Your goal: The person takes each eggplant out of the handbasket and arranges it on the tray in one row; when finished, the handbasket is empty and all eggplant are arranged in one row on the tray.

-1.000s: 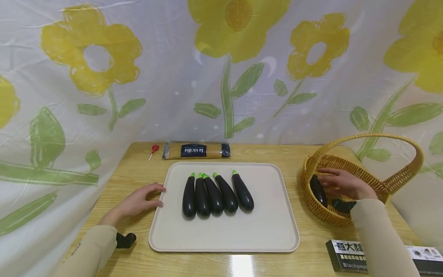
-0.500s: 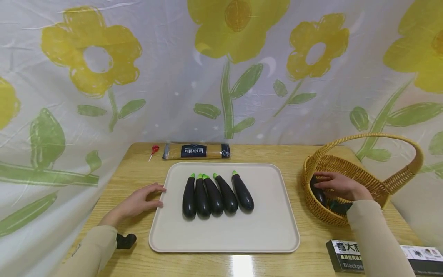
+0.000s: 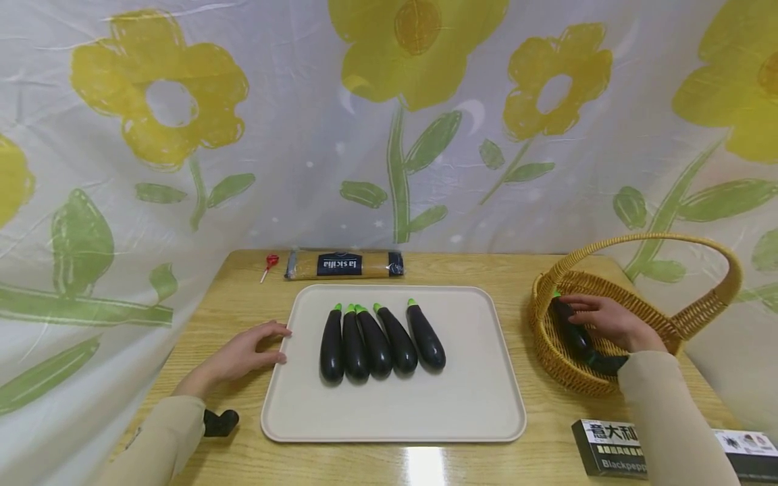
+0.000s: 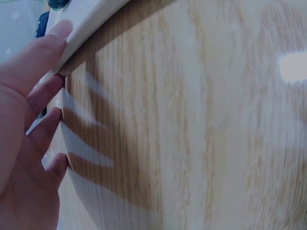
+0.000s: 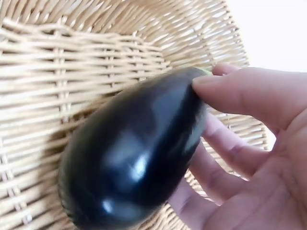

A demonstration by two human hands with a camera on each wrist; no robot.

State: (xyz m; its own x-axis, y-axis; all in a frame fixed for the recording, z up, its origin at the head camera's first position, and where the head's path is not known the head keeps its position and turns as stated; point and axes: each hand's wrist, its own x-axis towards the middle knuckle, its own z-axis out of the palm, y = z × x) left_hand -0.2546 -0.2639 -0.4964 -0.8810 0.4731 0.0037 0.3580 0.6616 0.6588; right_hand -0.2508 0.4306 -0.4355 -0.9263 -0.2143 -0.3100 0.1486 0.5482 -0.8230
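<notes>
My right hand (image 3: 610, 324) is inside the wicker basket (image 3: 562, 378) and grips a dark, glossy eggplant (image 3: 571, 331) near its green-stemmed end. In the right wrist view the thumb lies on one side of this eggplant (image 5: 134, 153) and the fingers on the other, with woven wicker behind. My left hand (image 3: 246, 351) lies at the left edge of the cream tray (image 3: 389, 415), fingers relaxed, fingertips at the rim. On the tray several eggplants (image 3: 377, 344) lie side by side, green stems pointing away; the rightmost stands slightly apart.
Behind the tray lie a spaghetti packet (image 3: 344, 264) and a small red-handled tool (image 3: 271, 262). A black pepper box (image 3: 608, 449) sits front right, partly under the right sleeve. The basket's tall handle (image 3: 644, 237) arches above the right hand. A flowered cloth (image 3: 292, 135) hangs behind.
My right hand reached left to the eggplant in the basket, took hold of it and shifted it slightly right, so its green stem now shows. The left hand has stayed in place.
</notes>
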